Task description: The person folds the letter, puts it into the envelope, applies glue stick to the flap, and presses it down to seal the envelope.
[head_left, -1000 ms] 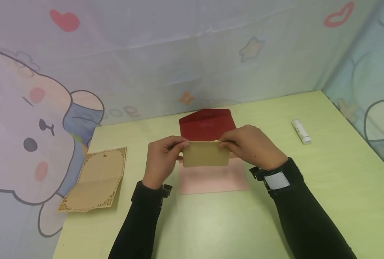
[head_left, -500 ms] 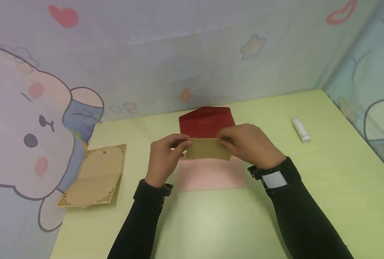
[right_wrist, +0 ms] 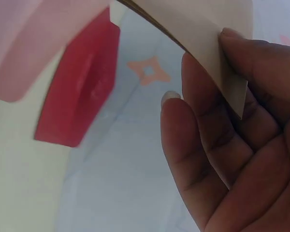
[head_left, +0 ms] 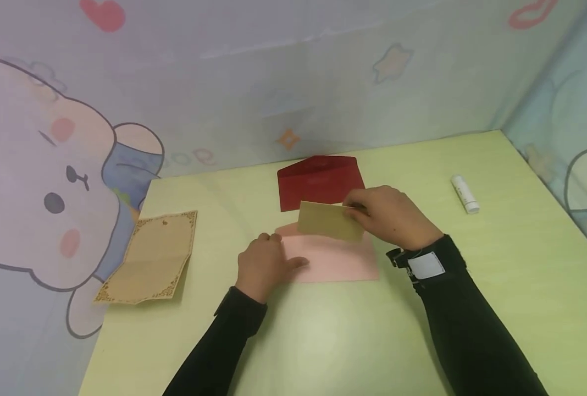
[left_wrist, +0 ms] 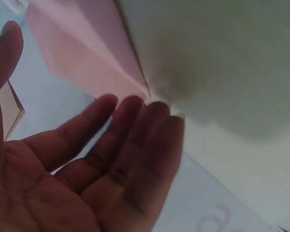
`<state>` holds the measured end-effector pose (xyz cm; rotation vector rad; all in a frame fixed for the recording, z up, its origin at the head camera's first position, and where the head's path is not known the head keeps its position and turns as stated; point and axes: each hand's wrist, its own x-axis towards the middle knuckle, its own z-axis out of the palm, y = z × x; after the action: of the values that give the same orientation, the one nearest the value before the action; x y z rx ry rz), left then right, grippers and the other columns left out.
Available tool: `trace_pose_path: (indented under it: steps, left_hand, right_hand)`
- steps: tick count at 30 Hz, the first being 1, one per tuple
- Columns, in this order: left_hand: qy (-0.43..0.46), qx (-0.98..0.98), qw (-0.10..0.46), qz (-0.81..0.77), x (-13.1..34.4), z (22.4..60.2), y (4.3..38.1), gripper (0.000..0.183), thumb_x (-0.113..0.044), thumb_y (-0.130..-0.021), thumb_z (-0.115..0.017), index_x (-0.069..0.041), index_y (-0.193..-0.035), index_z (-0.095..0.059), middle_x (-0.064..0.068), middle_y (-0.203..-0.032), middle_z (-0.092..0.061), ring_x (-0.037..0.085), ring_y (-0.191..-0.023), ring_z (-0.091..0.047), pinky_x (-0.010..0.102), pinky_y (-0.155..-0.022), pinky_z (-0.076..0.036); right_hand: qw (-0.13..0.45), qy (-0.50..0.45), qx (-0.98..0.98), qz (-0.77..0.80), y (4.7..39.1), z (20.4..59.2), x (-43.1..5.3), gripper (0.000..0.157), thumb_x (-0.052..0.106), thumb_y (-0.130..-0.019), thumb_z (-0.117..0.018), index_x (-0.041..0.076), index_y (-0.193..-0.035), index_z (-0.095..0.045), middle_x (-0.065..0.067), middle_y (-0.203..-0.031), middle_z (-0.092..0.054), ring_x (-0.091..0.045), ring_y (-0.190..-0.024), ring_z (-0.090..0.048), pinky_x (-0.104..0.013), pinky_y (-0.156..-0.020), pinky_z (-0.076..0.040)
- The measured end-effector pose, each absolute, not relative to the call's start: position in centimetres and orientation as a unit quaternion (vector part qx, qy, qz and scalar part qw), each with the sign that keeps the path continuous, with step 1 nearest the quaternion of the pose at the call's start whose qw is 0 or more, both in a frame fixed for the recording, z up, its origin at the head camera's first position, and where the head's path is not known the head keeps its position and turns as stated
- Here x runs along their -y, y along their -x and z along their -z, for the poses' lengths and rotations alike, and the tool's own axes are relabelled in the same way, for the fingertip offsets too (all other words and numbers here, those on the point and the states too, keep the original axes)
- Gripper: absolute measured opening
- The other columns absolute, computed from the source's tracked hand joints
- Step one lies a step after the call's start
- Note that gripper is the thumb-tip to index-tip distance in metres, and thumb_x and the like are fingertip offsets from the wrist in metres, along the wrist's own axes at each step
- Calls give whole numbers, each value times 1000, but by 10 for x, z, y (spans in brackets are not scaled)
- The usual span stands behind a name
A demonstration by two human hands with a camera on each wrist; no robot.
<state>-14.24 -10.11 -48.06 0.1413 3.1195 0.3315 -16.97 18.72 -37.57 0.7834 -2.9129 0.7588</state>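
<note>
A big desk (head_left: 323, 341) is set against a cloth wall (head_left: 224, 82). On the clock used here, the pink envelope is the middle and 12 is the wall side. At 9 o'clock, a tan sheet (head_left: 155, 247) with a fancy border is left unfolded, with its crease showing. The pink envelope (head_left: 338, 258) is laid flat, its long side running from 9 to 3, its flap (head_left: 289, 229) spread toward 12. At 12, just past it, a red envelope (head_left: 318, 184) is placed, its flap not closed.

By the right hand (head_left: 392, 220), a small card is pinched at its 3 o'clock end. The left hand (head_left: 264, 267) is kept loose at the 8 to 10 o'clock edge of the pink envelope; nothing is gripped by it.

The small card (head_left: 325, 220) is held up, tilted, over the 12 o'clock side of the pink envelope. Its long way is pointed from just past 9 to just past 3. Whether the envelope is touched by it cannot be told. Its folding looks done, but it is not inside the envelope and no flap is closed, so some work seems left.

At 2 o'clock, well apart, a white tube (head_left: 465, 194) is left lying, not held.
</note>
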Motion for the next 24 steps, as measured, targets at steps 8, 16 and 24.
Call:
trace_pose_path:
  steps: [8, 16, 24]
  left_hand:
    - [-25, -994, -16, -102, 91, 496, 135, 96, -78, -76, -93, 5, -119, -75, 18, -104, -67, 36, -98, -67, 54, -65, -64]
    - [-15, -992, -16, -124, 83, 492, 136, 78, -56, -67, -109, 2, -100, -69, 16, -89, -64, 31, -80, -65, 48, -65, -65]
    - [-2, -992, 25, -127, 104, 533, 168, 83, -66, -59, -110, -7, -96, -65, 7, -80, -63, 23, -69, -63, 38, -53, -55]
  right_hand:
    - [-46, -244, 927, -280, 180, 412, -201, 10, 14, -110, -74, 11, -113, -83, 0, -95, -79, -16, -87, -66, -40, -86, -57]
    - [-62, -213, 937, -270, 184, 430, -202, 13, 14, -109, -75, 8, -118, -83, -5, -98, -81, -18, -85, -67, -38, -83, -57]
    - [-83, -200, 938, -272, 183, 431, -203, 15, 18, -111, -73, 11, -119, -83, -4, -100, -81, -17, -87, -68, -37, -84, -57]
